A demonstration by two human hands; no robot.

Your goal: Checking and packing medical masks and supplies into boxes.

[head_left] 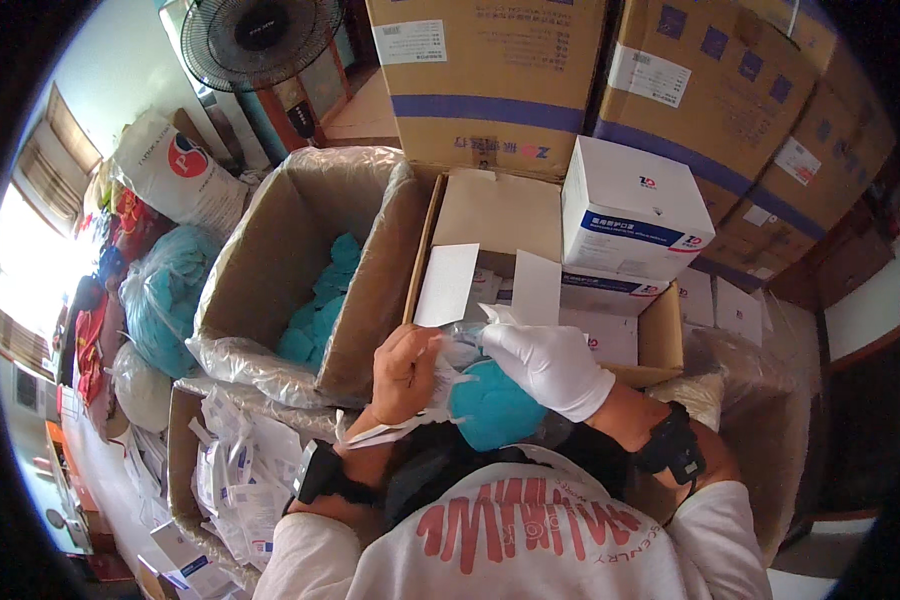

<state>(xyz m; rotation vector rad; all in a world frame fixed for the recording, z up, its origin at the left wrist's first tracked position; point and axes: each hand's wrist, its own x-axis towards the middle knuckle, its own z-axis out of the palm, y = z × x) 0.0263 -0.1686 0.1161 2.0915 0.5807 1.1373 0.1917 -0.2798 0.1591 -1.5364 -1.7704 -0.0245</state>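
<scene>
In front of my chest, both hands meet over a small piece of clear, crinkled plastic, apparently a bag [462, 345]. My bare left hand [405, 375] is closed, its fingers curled at the plastic's left side. A white strip of material [375, 435] hangs around that wrist. My right hand [550, 365], in a white glove, pinches the plastic from the right; its fingertips partly hide it. Just below the hands is a round teal face mask [498, 408], with thin white straps near its upper left edge. Whether the mask touches the plastic, I cannot tell.
Ahead stands an open carton [660, 345] with white boxes; a closed white box [635, 205] rests on it. Left, a plastic-lined carton [370, 265] holds teal masks [320, 315]. Below it, another carton [178, 430] holds printed pouches [245, 480]. Large cartons [490, 75] rise behind.
</scene>
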